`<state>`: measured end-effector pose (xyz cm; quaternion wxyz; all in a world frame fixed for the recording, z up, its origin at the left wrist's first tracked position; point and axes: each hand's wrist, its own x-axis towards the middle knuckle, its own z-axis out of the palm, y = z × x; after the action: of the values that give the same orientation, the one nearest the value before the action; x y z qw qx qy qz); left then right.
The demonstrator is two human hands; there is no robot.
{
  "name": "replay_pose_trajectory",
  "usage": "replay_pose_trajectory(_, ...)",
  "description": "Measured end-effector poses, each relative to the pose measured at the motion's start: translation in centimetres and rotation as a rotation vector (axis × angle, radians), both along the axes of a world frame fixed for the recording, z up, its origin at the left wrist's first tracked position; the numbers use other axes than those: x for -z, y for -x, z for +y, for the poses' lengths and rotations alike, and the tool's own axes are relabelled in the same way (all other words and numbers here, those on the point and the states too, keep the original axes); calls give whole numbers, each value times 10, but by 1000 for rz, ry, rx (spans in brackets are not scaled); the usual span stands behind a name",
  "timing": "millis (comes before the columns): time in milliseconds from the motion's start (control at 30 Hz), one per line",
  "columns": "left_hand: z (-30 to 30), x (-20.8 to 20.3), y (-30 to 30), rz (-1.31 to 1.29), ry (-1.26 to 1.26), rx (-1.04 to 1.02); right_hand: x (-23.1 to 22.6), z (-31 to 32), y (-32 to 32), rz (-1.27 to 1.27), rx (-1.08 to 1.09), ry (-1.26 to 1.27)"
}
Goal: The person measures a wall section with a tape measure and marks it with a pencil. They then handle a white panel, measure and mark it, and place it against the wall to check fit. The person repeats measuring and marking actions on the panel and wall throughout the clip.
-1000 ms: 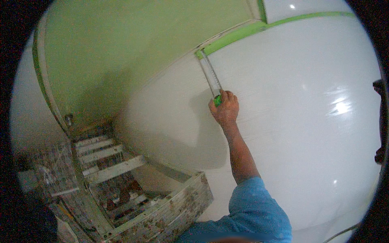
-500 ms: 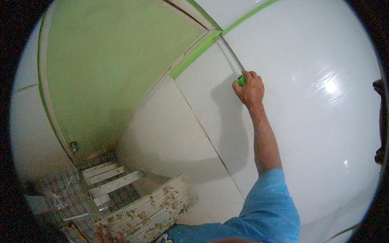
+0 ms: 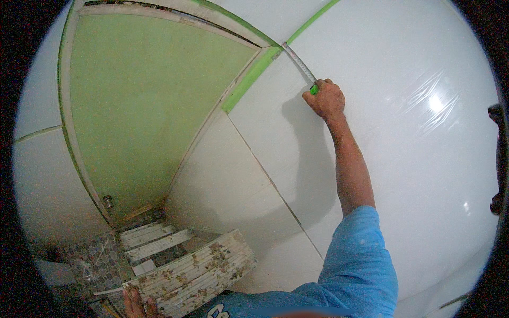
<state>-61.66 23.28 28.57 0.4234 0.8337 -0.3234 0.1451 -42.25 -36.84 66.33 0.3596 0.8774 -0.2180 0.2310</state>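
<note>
Base: I need a readout off your head feed. Right hand first?

Me: Right hand [image 3: 326,99] is up against the wall [image 3: 408,175], fingers curled tight round a tape [image 3: 314,89]. Green case, small and rounded, mostly covered by the grip.

Base: Blade?

Me: Blade [image 3: 299,63] is out: thin flat strip, pale, fine marks along it. Runs straight from the case, up and leftward, its far end at the upper corner of the door surround.

Base: Surfaces there?

Me: Wall is white and smooth, glossy on the right, where I see a hard glare and wrinkles like clear film. One straight seam [image 3: 275,188] slants down across it. Hand and arm throw a soft shadow [image 3: 313,159] on it. Flat bright green strip [image 3: 252,78] lies along the door's right edge. Door [image 3: 154,95] is a plain matte green slab, round shiny knob [image 3: 108,201] low on its left side, pale scuffed frame [image 3: 66,74].

Base: Left hand?

Me: Left hand [image 3: 140,306] is cut off by my lower edge. Fingers lie at the left end of the ladder [image 3: 196,265] top. I can't tell if they grip.

Base: Ladder?

Me: Ribbed top, off-white, blotched brown. Flat pale rungs [image 3: 159,245] below. Floor [image 3: 106,257] has a grey, pebble-like pattern. Sleeve [image 3: 358,249] on the right arm: blue cloth, loosely creased.
</note>
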Motion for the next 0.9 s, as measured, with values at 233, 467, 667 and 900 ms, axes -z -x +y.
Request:
replay_pose_trajectory(233,10,-8,8,91,-86,-30,-8,-8,-6,-16,-3,11)
replay_pose_trajectory(467,9,-5,0,-16,-85,-12,-14,-13,-8,-36,-15,-26)
replay_pose_trajectory(667,9,-14,5,19,-127,-30,-17,-16,-6,-37,-30,-18)
replay_pose_trajectory(900,7,-28,6,46,-122,-43,-19,-14,-7,-5,-39,-11)
